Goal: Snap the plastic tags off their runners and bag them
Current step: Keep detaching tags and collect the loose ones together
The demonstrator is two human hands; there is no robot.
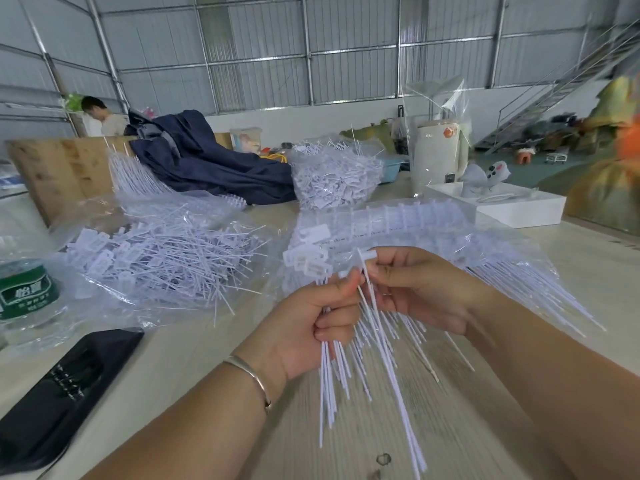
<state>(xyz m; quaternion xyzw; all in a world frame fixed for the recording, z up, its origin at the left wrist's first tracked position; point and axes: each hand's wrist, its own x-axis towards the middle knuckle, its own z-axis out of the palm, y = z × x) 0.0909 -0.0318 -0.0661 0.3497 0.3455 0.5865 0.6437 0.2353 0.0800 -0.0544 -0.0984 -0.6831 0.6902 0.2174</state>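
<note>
My left hand point(311, 323) grips a bundle of white plastic tags point(332, 372), their flat heads up by my thumb and their long thin tails hanging down toward me. My right hand point(419, 289) pinches the top of a thin white runner piece point(367, 258) just right of the bundle's heads. Behind my hands lies a long runner point(398, 220) with tags still attached, spread over clear plastic. A heap of loose tags point(166, 258) sits on a clear bag at the left.
A second clear bag full of tags point(336, 178) stands farther back. At left are a green-labelled water bottle point(26, 292) and a black pouch point(59, 393). A dark cloth point(207, 161), a white box point(512, 206), a pale cylinder point(436, 154) and a person point(104, 116) lie beyond.
</note>
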